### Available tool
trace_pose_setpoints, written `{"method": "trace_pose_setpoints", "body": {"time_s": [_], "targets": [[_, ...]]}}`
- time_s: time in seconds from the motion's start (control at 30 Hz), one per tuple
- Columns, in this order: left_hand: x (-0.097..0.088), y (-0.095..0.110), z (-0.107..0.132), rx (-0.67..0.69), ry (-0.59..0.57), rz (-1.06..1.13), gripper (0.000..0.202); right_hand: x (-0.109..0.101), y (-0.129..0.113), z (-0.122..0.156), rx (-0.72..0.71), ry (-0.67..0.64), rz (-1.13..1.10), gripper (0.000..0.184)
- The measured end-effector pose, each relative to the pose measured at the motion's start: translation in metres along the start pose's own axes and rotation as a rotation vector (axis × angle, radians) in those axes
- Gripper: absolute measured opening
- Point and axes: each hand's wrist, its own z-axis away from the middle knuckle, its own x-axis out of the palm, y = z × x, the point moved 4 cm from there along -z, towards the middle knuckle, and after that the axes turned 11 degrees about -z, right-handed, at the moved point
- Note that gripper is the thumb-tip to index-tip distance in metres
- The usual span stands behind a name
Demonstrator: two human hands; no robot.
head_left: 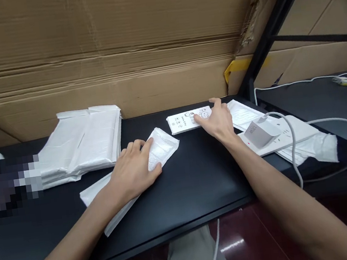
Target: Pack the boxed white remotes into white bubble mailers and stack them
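My left hand (133,165) lies over a white padded envelope (163,146) on the black table. Its fingers curl at the far edge and its thumb is at the near edge. Past the wrist, the rest of the envelope slants down toward the table's front. My right hand (219,119) is at the right end of a flat white box (180,121) with black print and small drawings. The right thumb touches the box's top, while the fingers stay spread from it. That hand covers the box's right end.
Stacked white padded envelopes (81,138) lie at the left. On the right, a white power strip (299,129) bears a large plug-in charger (258,133) with a grey cable, over more white envelopes (315,149). Cardboard (155,89) walls the back, beside a black metal frame (264,44).
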Motion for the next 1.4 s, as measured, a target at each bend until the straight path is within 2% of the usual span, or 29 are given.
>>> {"method": "trace_pose_setpoints", "body": {"time_s": [0.23,0.63,0.93,1.4], "targets": [[0.002,0.007,0.000,0.026,0.052,-0.001,0.062,0.004,-0.014,0.008,-0.120,-0.085,-0.012,0.078],[0.003,0.005,-0.001,0.010,0.075,-0.001,0.059,0.017,-0.019,0.009,-0.199,-0.207,0.024,0.075],[0.005,0.007,0.000,0.029,0.078,0.008,0.055,0.032,-0.017,0.018,-0.212,-0.372,-0.201,0.059],[0.006,0.007,-0.001,0.036,0.054,0.018,0.054,0.033,-0.011,0.016,-0.161,-0.320,-0.109,0.045]]}}
